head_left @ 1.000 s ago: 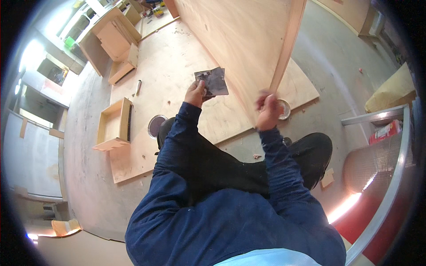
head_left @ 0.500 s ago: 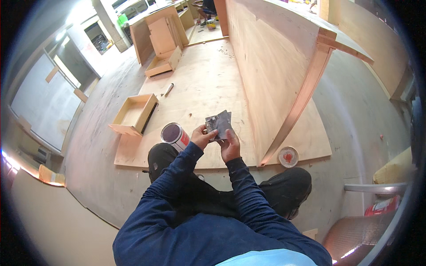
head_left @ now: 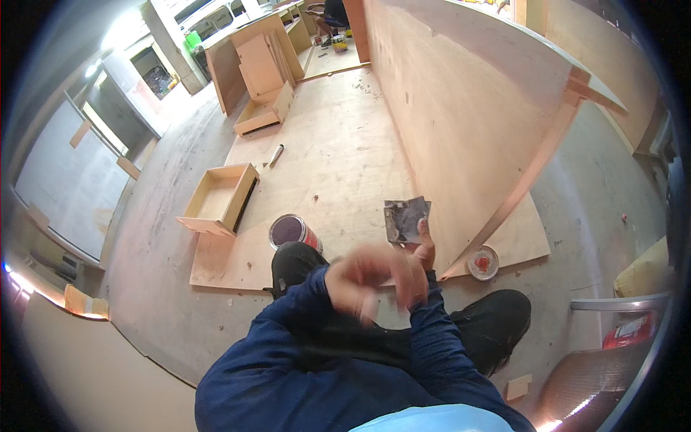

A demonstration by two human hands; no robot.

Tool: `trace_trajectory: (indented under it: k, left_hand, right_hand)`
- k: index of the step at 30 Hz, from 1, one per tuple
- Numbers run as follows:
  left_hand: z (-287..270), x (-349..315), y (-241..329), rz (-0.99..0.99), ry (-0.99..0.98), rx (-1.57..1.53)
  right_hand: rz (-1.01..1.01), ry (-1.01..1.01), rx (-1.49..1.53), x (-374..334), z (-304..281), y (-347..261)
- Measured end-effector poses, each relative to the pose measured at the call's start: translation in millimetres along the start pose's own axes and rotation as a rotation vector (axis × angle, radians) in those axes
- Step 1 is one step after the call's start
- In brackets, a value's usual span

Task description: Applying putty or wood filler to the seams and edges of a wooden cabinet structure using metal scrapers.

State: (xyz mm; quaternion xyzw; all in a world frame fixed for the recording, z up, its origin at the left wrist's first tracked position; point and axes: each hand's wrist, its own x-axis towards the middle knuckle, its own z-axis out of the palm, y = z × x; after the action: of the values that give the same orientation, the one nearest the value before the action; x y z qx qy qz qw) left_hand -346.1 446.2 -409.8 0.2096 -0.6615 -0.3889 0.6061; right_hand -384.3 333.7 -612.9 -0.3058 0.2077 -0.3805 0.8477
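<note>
In my right hand (head_left: 426, 248) are dark flat scraper plates (head_left: 407, 219), thin, square and smeared, overlapping one another. The thumb presses on their face and the fingers lie behind, mostly hidden. My left hand (head_left: 371, 277) is smeared by motion in front of my right wrist, so its fingers and anything in them cannot be made out. Beside my left knee stands an open paint can (head_left: 294, 232) with dark contents or a dark inside. A round lid (head_left: 482, 263) bearing a reddish smear lies to the right of my right hand.
A tall plywood panel (head_left: 475, 122) rises along the right of the plywood base (head_left: 338, 173). Two wooden drawers, a nearer drawer (head_left: 222, 196) and a farther drawer (head_left: 264, 109), sit at left. Near them lies a light-handled tool (head_left: 276, 155). Another person (head_left: 335, 16) sits far back.
My right hand has carried the scraper plates rightward, closer to the tall panel. My left hand has let go of them and swung down toward my right wrist. The view has shifted slightly.
</note>
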Motion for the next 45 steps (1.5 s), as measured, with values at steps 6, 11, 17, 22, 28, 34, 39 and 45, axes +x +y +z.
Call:
trace_trajectory:
  k: [6, 11, 17, 22, 28, 34, 39, 45]
  left_hand:
    - [35, 25, 62, 0.240, -0.552, -0.372]
    - [37, 33, 74, 0.405, -0.373, -0.435]
    - [25, 37, 84, 0.304, -0.608, -0.483]
    - [29, 48, 77, 0.518, -0.533, -0.441]
    - [18, 53, 70, 0.508, -0.552, -0.436]
    - [15, 60, 67, 0.701, -0.423, -0.429]
    - [12, 50, 64, 0.583, -0.515, -0.398]
    - [-8, 27, 119, 0.746, -0.054, -0.108]
  right_hand:
    - [0.188, 0.158, 0.295, -24, 9, -16]
    - [0.241, 0.146, 0.203, -29, 15, -14]
    - [0.241, 0.142, 0.203, -29, 10, -8]
    - [0.251, 0.202, 0.245, -32, 23, -12]
    - [0.309, 0.182, 0.258, -43, 36, -21]
    - [0.315, 0.117, 0.265, -48, 34, -10]
    - [0.330, 0.063, 0.290, -40, 24, 5]
    - [0.266, 0.081, 0.319, -18, -7, 3]
